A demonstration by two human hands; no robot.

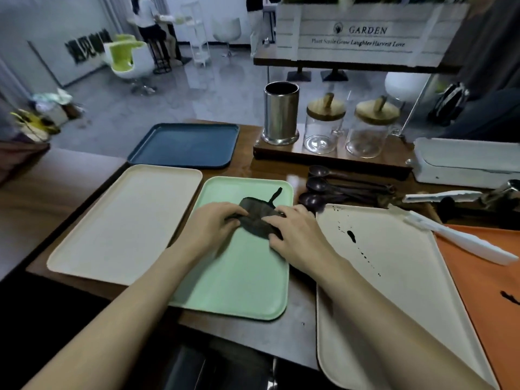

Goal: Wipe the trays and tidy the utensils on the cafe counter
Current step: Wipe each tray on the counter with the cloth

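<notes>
A dark grey cloth (257, 218) lies bunched on the upper part of the mint green tray (239, 282) in the middle of the counter. My left hand (212, 225) grips the cloth's left edge and my right hand (298, 237) pinches its right edge. To the right lies a cream tray (394, 291) with dark splashes, tilted over an orange tray (489, 277) that bears a dark smear. A clean cream tray (123, 223) sits on the left, a dark blue tray (183, 144) behind it. Several dark spoons (337, 190) lie behind the green tray.
A steel utensil cup (280, 112) and two lidded glass jars (323, 128) stand on a wooden base at the back. A white box (467, 161) sits at the right, with white plastic utensils (461, 240) near it. People stand far off across the room.
</notes>
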